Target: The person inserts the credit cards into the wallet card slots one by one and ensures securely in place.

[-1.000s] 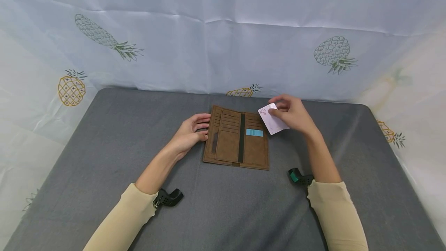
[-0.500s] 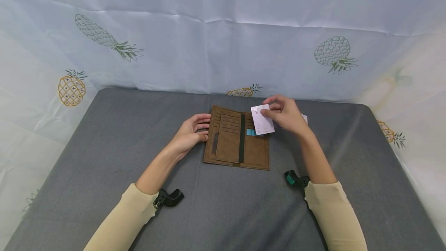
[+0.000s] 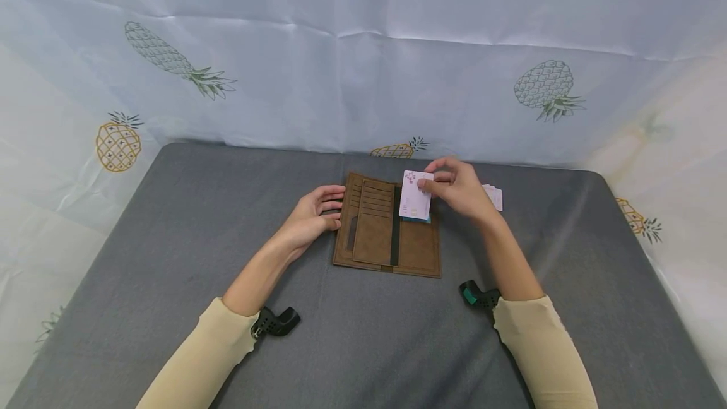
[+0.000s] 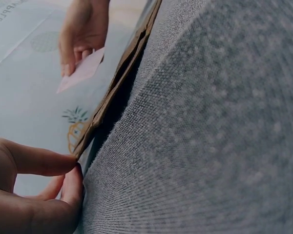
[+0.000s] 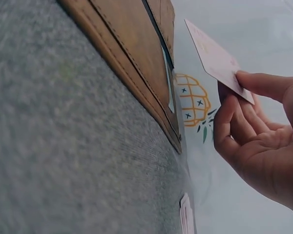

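Above brown wallet (image 3: 372, 238), right half: pink card (image 3: 414, 203), pinched by fingers of right hand (image 3: 459, 189). Wallet's left edge: left hand (image 3: 308, 216), pinching it. Possible fault: tilt snagging blue card (image 3: 417, 220).

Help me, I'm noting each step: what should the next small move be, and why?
Probably lower the pink card onto the right half of the open wallet: the right hand pinches it over that side, where a blue card shows, while the left hand holds the left edge.
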### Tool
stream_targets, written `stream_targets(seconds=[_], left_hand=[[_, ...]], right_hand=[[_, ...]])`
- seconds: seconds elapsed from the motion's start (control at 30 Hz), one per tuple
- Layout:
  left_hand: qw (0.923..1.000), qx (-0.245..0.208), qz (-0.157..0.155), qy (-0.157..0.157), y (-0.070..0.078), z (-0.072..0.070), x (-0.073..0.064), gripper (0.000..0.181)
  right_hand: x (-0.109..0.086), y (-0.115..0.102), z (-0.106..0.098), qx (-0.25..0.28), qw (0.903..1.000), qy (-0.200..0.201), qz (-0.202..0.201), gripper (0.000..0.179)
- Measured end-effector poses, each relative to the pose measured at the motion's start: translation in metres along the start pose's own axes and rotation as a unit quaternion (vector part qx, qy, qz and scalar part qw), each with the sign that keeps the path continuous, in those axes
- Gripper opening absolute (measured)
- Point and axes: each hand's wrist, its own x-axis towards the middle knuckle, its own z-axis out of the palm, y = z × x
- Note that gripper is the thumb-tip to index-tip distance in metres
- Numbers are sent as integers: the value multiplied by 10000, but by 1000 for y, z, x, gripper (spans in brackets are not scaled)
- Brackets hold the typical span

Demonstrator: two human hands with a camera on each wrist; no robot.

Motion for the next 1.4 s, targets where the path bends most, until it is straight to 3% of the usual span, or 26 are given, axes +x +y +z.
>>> stream_targets(seconds=[0.43,0.93,1.4], left_hand=[[10000,-12,-28,16,2,1,-1,75],[10000,-26,9,94,2,2,0,75],[9999,3,25,136,1,2,0,76]], right_hand=[[7,2,18,13,9999,96,-112,34],[27,-8,35,-75,9991,-277,-313,27],[34,-13,48,-269,9973,-570,-372,28]])
